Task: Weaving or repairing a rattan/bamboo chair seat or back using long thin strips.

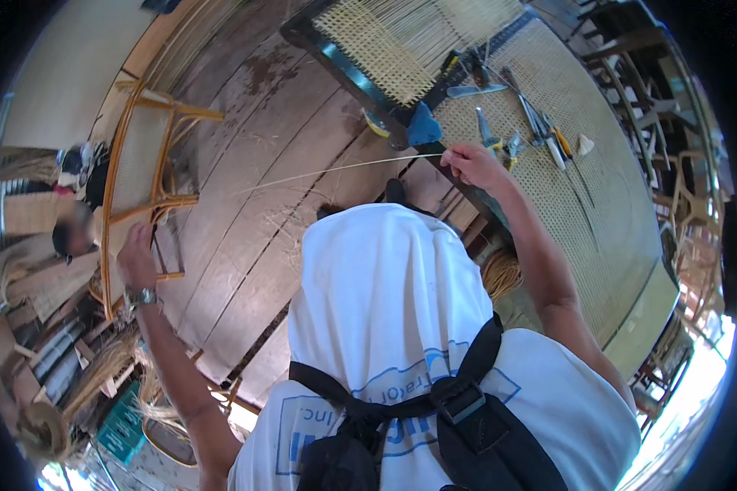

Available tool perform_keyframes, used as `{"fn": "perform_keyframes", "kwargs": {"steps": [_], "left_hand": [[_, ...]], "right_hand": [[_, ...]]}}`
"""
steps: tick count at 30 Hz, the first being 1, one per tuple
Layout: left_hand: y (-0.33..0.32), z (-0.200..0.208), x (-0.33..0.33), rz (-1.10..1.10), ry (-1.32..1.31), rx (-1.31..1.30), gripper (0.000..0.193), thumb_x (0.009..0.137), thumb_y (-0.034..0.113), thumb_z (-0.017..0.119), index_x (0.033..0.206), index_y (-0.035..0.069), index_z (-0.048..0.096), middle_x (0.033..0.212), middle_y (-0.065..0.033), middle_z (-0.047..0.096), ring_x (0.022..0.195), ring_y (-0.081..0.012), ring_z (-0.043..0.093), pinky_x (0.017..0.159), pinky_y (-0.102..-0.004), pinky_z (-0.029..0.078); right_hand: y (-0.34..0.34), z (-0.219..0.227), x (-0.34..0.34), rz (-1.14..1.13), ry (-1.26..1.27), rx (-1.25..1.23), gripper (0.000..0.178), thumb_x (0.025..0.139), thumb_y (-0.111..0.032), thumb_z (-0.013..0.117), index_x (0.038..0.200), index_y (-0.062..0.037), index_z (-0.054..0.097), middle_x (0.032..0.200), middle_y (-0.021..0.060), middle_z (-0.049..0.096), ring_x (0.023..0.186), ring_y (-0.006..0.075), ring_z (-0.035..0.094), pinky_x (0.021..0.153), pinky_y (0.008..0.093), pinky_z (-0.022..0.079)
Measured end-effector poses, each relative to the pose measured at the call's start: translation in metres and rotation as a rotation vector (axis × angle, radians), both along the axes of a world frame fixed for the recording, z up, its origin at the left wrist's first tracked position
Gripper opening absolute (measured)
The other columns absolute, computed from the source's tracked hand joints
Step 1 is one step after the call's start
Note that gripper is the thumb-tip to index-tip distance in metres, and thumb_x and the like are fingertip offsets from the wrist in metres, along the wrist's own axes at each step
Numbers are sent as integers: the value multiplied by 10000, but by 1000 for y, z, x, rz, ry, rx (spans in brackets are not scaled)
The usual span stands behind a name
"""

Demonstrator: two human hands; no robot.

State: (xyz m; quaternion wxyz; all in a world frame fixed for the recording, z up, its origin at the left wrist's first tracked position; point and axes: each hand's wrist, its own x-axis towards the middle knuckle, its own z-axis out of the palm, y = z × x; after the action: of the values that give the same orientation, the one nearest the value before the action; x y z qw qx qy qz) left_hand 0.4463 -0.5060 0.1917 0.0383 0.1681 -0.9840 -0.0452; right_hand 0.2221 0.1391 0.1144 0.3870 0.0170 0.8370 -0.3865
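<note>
My right hand (473, 166) is closed in a pinch on one end of a long, thin cane strand (344, 169). The strand stretches leftward over the floorboards, and its far end fades out of sight. Beside that hand are a blue cloth-like piece (423, 125) and the dark-framed panel of woven cane (377, 61), part of which shows only parallel strands. My left hand (137, 258), with a watch on the wrist, reaches far to the left. Its fingers are stretched out near a rattan chair (131, 164); I cannot tell whether they touch it.
Several hand tools, among them an awl-like tool (554, 147) and pliers (561, 141), lie on a woven cane surface (622, 204) at the right. Stacked wooden chair frames (643, 98) stand beyond it. A person (78, 229) is at the far left, near bundles of fibre (102, 368).
</note>
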Motion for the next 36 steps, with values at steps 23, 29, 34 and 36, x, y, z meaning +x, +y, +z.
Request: {"fn": "perform_keyframes", "kwargs": {"steps": [23, 29, 34, 36], "left_hand": [[-85, -242, 119, 283, -430, 127, 488, 917, 267, 650, 1349, 53, 576, 1356, -195, 601, 1289, -348, 548, 1111, -456, 412], [298, -101, -86, -505, -30, 1070, 466, 895, 319, 717, 1281, 75, 624, 1103, -128, 717, 1008, -257, 687, 886, -379, 521], [344, -104, -99, -376, 24, 1152, 198, 992, 215, 593, 1119, 74, 654, 821, -91, 706, 754, -231, 696, 692, -365, 552], [330, -114, -91, -490, 56, 859, 186, 984, 192, 590, 1114, 76, 655, 843, -110, 702, 781, -268, 694, 687, -389, 551]], "right_hand": [[-44, 48, 7, 575, 119, -158, 284, 929, -300, 668, 987, -25, 710, 832, 60, 684, 786, 145, 615, 714, 329, 493], [-102, 13, 33, 562, 123, -171, 291, 886, -299, 691, 967, -21, 715, 820, 123, 694, 774, 190, 640, 731, 370, 508], [-88, -8, 17, 415, 71, -234, 340, 899, -329, 691, 988, -2, 715, 826, 131, 692, 787, 175, 625, 736, 358, 501], [-77, -12, 13, 336, 83, -283, 359, 903, -340, 690, 1003, 4, 717, 832, 134, 694, 793, 172, 621, 737, 353, 499]]}}
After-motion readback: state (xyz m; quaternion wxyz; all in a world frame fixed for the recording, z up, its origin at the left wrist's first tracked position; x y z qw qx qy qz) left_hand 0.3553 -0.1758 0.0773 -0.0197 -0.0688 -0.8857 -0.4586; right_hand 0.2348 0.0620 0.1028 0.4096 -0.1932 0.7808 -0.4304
